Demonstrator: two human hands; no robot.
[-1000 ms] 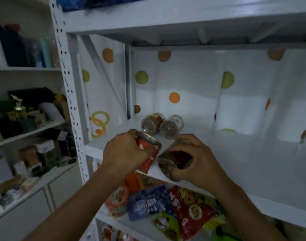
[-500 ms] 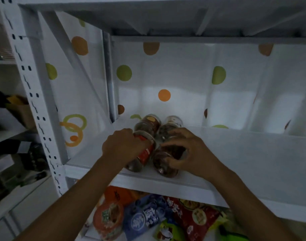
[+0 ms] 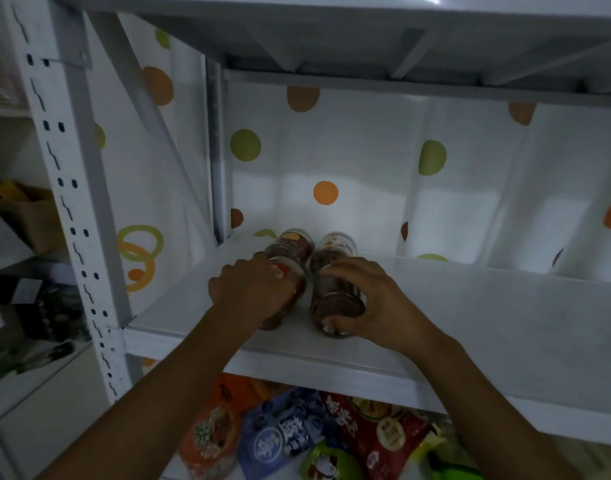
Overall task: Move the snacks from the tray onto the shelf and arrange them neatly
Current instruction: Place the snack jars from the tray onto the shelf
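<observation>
My left hand (image 3: 252, 292) grips a clear snack jar with a red label (image 3: 290, 285), and my right hand (image 3: 370, 299) grips a second clear jar of brown snacks (image 3: 335, 299). Both jars stand on the white shelf (image 3: 470, 323) near its front left. Right behind them are two more jars: a left one (image 3: 293, 242) and a right one (image 3: 337, 244). Most of the red-label jar is hidden by my fingers. Below the shelf lie several snack bags (image 3: 297, 438); the tray under them cannot be made out.
A white perforated upright (image 3: 72, 209) stands at the left of the shelf. A dotted white sheet (image 3: 366, 174) lines the back and left side. Another board (image 3: 332, 36) closes the space above. Shelves with dark clutter (image 3: 27, 271) are at far left.
Both hands carried their jars from in front of the shelf edge onto the shelf and pushed them back against the two rear jars. The view moved closer and rightward.
</observation>
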